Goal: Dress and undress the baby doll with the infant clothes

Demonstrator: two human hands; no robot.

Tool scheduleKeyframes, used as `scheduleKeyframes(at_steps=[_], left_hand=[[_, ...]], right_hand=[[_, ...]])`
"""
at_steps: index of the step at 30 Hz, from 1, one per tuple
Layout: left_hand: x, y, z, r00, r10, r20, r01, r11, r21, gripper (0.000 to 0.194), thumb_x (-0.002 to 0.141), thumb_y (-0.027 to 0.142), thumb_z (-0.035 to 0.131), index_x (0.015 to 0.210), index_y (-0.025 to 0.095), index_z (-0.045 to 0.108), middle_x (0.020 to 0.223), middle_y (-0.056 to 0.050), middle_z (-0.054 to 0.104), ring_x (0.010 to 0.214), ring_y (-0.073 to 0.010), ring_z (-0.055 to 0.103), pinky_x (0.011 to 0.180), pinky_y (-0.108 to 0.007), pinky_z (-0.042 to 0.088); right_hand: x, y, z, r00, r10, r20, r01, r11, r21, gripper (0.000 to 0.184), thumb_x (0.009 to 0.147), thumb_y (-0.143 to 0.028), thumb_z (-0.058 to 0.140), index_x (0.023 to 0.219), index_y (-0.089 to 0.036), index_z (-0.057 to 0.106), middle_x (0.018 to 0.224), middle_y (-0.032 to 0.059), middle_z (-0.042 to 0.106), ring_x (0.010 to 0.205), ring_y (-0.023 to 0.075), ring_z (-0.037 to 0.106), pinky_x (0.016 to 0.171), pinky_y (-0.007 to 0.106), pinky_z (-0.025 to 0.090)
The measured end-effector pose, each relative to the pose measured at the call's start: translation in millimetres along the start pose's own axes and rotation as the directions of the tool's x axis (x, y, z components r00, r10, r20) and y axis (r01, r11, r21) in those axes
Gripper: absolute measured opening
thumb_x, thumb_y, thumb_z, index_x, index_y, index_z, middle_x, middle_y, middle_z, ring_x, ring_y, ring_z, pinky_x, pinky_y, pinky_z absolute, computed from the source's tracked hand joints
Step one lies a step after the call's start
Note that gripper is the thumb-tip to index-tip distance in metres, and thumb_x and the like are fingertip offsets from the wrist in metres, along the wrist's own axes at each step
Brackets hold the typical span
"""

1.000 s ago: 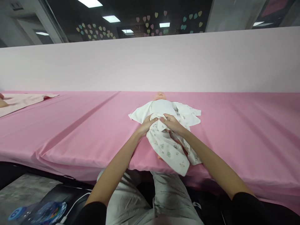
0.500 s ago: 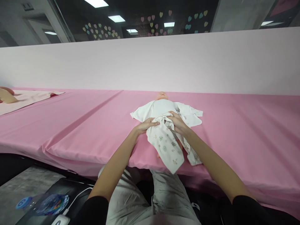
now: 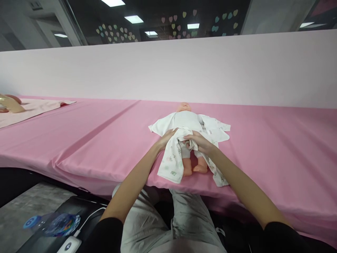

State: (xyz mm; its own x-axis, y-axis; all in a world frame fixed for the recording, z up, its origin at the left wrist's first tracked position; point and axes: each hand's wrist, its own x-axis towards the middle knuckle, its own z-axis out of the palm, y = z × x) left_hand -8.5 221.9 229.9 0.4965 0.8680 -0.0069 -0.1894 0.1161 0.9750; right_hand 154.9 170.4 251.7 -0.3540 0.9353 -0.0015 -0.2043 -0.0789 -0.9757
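Pink table [image 3: 263, 140]: both hands' grip meets at doll's [image 3: 188, 140] waist.

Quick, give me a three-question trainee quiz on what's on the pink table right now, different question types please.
1. True or false: the baby doll lies on its back with its head pointing away from the person.
2. Which parts of the doll are bare? A) arms B) feet C) chest
3. Fill in: the left hand and right hand both touch the white ____ at the doll's waist.

Key:
1. True.
2. B, the feet show where the printed garment is parted.
3. Garment.
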Motion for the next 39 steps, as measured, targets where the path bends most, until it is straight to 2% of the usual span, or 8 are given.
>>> scheduleKeyframes(at_steps=[3, 6, 10, 16, 22, 31, 35, 39], left_hand=[[-1, 0, 1.2, 0.997, -0.06, 0.046, 0.06, 0.998, -0.007, 0.049, 0.073, 0.052, 0.062, 0.097, 0.009, 0.064, 0.084, -0.01, 0.069, 0.069, -0.016, 0.062, 0.062, -0.024, 0.047], [-4, -1, -2.4, 0.994, -0.047, 0.095, 0.058, 0.991, -0.117, 0.046, 0.07, 0.048, 0.066, 0.095, 0.009, 0.064, 0.087, -0.012, 0.069, 0.073, -0.0191, 0.064, 0.066, -0.027, 0.05], [-10, 0, -6.8, 0.979, 0.054, 0.197, -0.007, 0.972, -0.233, 0.049, 0.052, 0.025, 0.078, 0.095, 0.01, 0.062, 0.086, -0.01, 0.07, 0.074, -0.0202, 0.065, 0.067, -0.026, 0.051], [-7, -1, 2.5, 0.992, 0.066, 0.105, -0.045, 0.982, -0.186, 0.041, 0.065, 0.025, 0.074, 0.101, 0.012, 0.059, 0.091, -0.01, 0.069, 0.079, -0.0202, 0.066, 0.07, -0.027, 0.051], [-1, -5, 2.1, 0.997, 0.073, 0.037, -0.066, 0.983, -0.173, 0.033, 0.071, 0.032, 0.07, 0.095, 0.01, 0.062, 0.087, -0.009, 0.069, 0.078, -0.0197, 0.065, 0.072, -0.028, 0.05], [-7, 0, -17.5, 0.933, -0.175, 0.314, 0.186, 0.982, -0.006, 0.042, 0.054, 0.023, 0.081, 0.089, 0.007, 0.064, 0.074, -0.009, 0.069, 0.062, -0.0151, 0.063, 0.057, -0.022, 0.048], [-8, 1, -16.6, 0.963, -0.059, 0.263, 0.108, 0.978, -0.176, 0.033, 0.064, 0.021, 0.074, 0.092, 0.008, 0.064, 0.083, -0.012, 0.07, 0.076, -0.0203, 0.066, 0.072, -0.029, 0.051], [-7, 1, -11.4, 0.97, -0.026, 0.24, 0.097, 0.953, -0.288, 0.027, 0.077, 0.023, 0.061, 0.098, 0.008, 0.062, 0.092, -0.014, 0.069, 0.09, -0.0241, 0.065, 0.084, -0.034, 0.049]], right_hand=[[6, 1, -1, 0.994, 0.08, -0.072, -0.055, 0.95, 0.306, 0.021, 0.065, -0.012, 0.049, 0.084, -0.014, 0.058, 0.063, 0.0022, 0.063, 0.056, 0.0145, 0.059, 0.057, 0.026, 0.05], [8, 0, -3, 0.987, 0.162, -0.023, -0.141, 0.914, 0.381, 0.022, 0.07, -0.015, 0.046, 0.087, -0.012, 0.059, 0.064, 0.0042, 0.065, 0.061, 0.0169, 0.062, 0.061, 0.028, 0.052], [9, 4, -9, 0.986, 0.156, -0.051, -0.129, 0.93, 0.345, 0.023, 0.071, -0.014, 0.047, 0.09, -0.012, 0.06, 0.063, 0.0034, 0.065, 0.058, 0.0163, 0.061, 0.057, 0.026, 0.05], [5, 3, -13, 0.993, 0.111, 0.036, -0.117, 0.964, 0.241, 0.023, 0.07, -0.02, 0.058, 0.091, -0.012, 0.062, 0.074, 0.0062, 0.068, 0.07, 0.0196, 0.064, 0.062, 0.028, 0.051], [-8, -2, -5, 0.987, 0.134, 0.087, -0.116, 0.975, -0.189, 0.055, 0.056, -0.015, 0.079, 0.106, -0.019, 0.057, 0.102, 0.0058, 0.066, 0.091, 0.0211, 0.062, 0.071, 0.028, 0.054], [7, 9, -15, 1.0, 0.021, -0.005, -0.02, 0.983, 0.184, 0.032, 0.072, -0.03, 0.067, 0.098, -0.013, 0.061, 0.087, 0.0082, 0.069, 0.075, 0.0198, 0.065, 0.064, 0.03, 0.054], [-2, 4, -9, 0.996, 0.075, -0.052, -0.075, 0.997, 0.007, 0.043, 0.068, -0.03, 0.073, 0.105, -0.016, 0.057, 0.099, 0.0084, 0.067, 0.082, 0.0196, 0.064, 0.067, 0.029, 0.054], [-10, 0, -8, 0.991, 0.11, 0.073, -0.095, 0.979, -0.183, 0.058, 0.056, -0.019, 0.08, 0.109, -0.019, 0.056, 0.104, 0.0065, 0.065, 0.091, 0.0202, 0.062, 0.074, 0.029, 0.053]])
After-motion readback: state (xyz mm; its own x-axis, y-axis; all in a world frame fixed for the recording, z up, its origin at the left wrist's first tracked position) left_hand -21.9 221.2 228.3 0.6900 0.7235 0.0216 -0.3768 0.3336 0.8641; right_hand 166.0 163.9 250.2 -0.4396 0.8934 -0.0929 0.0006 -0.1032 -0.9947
